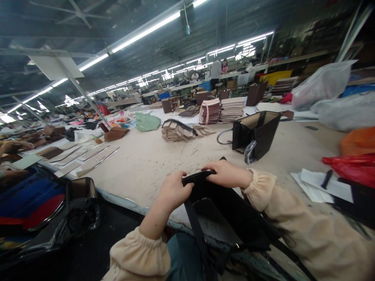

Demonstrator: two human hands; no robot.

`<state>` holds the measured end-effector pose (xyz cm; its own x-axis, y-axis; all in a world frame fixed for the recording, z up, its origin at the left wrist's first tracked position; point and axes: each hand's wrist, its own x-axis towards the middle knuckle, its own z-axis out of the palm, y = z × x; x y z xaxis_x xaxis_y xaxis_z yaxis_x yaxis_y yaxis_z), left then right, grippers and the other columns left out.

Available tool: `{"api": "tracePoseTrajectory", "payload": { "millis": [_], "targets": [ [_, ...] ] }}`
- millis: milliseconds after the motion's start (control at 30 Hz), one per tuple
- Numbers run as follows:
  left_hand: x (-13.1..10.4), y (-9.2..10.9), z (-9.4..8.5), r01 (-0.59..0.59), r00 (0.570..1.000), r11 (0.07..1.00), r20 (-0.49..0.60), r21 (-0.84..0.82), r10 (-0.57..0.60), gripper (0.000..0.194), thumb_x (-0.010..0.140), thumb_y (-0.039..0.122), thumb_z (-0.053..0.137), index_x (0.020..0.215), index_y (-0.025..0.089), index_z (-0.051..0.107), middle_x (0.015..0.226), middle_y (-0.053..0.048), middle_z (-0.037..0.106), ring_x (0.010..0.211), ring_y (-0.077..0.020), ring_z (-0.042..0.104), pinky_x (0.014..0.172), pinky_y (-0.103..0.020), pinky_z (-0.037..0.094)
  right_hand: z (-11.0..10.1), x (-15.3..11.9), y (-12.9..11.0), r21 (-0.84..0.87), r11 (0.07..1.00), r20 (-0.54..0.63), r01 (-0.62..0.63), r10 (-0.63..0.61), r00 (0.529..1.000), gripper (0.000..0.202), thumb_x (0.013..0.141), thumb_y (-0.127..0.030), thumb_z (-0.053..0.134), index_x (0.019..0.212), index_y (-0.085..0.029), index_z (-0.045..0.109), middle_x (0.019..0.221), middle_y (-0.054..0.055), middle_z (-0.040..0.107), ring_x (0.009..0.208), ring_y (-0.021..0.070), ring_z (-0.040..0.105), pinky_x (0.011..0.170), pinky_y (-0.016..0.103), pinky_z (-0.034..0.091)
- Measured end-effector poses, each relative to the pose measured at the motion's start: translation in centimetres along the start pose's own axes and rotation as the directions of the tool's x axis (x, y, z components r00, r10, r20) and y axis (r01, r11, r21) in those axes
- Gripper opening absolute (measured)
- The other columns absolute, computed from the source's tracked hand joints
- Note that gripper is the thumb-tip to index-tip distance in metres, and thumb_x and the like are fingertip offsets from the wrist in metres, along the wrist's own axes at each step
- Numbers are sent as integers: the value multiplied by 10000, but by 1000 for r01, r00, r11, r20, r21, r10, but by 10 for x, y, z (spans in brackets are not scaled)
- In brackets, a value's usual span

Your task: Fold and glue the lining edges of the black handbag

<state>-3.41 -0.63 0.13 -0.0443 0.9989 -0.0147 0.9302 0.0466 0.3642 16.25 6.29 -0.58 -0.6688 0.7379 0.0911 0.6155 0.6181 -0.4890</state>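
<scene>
Head view: left hand [175, 190], right hand [227, 173], fingers gripping bag [224, 208] at rim; apparently rim-handling step; next likely needs steady hold.

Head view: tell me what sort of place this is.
Most likely a bag-making workshop: a dark handbag stands on the worktable, stacks of flat pieces lie near it, and rows of strip lights hang overhead.
</scene>
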Motion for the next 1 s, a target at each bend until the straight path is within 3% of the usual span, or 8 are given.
{"api": "tracePoseTrajectory", "payload": {
  "millis": [200,333,600,867,1000],
  "targets": [
    [-20,-6,-3,-26,999,999,-20,45,27,274,768,342,521,997,216,606,891,-46,681,826,-201,616,677,-267,425,-1,-11,-15,-123,992,-57,-8,1,998,279,826,-307,488,1037,-230,654,979,43,684,918,208,617,797,267,431],
    [-14,-5,-2,-1,997,989,-80,146,13,236,789,304,502,956,200,633,902,-63,688,857,-215,622,725,-282,437,-2,-8,-24,-240,971,-25,-13,7,1000,227,831,-294,485,924,-205,672,881,64,693,858,217,627,738,269,432],
    [-1,1,-5,14,998,955,-60,296,4,233,791,361,509,869,211,670,864,-67,695,837,-204,628,740,-279,458,1,-3,-18,-306,951,-24,-36,30,999,210,826,-306,482,833,-196,660,822,75,686,820,217,628,700,266,421],
    [5,3,-7,-15,999,937,-40,349,31,260,810,344,473,841,188,678,853,-93,689,829,-210,631,734,-284,471,5,-5,-13,-160,987,-138,-23,1,990,264,766,-272,575,1021,-233,630,927,28,675,867,189,611,761,262,430],
    [5,4,-7,-20,999,944,-35,330,34,261,822,334,469,852,180,678,859,-101,688,836,-216,633,746,-292,473,6,-4,-8,-62,998,-161,2,-12,987,234,754,-274,599,979,-215,626,891,25,670,820,181,612,726,263,453]
  ]
}}
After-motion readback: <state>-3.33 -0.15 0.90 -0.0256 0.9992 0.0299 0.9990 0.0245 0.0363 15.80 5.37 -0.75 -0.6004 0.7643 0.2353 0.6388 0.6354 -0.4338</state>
